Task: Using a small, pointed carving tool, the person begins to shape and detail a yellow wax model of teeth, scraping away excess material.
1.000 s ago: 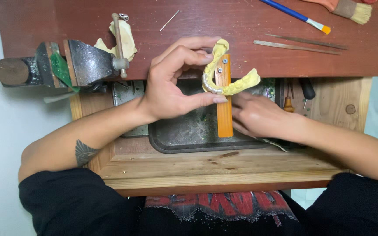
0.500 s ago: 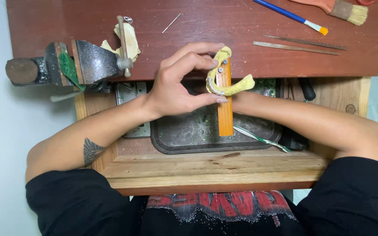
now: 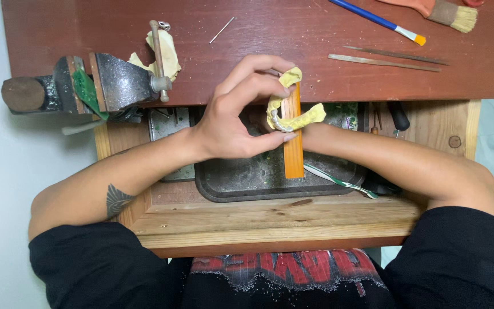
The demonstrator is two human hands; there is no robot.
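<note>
So the right hand has slid back under the tabletop (image 3: 373,80) out of sight, grip unknown. Left hand (image 3: 232,123) alone now pinches the yellow curved piece (image 3: 293,117) against the orange wooden peg (image 3: 293,143) over the metal tray (image 3: 247,183).

There is only one view, from a camera on the person's head. It looks almost straight down at the dark red counter (image 3: 315,51) and the open wooden drawer (image 3: 270,217) below its edge. The view is near: both forearms fill the middle, the person's chest is at the bottom edge, and the vise (image 3: 87,86) is at the left.
</note>
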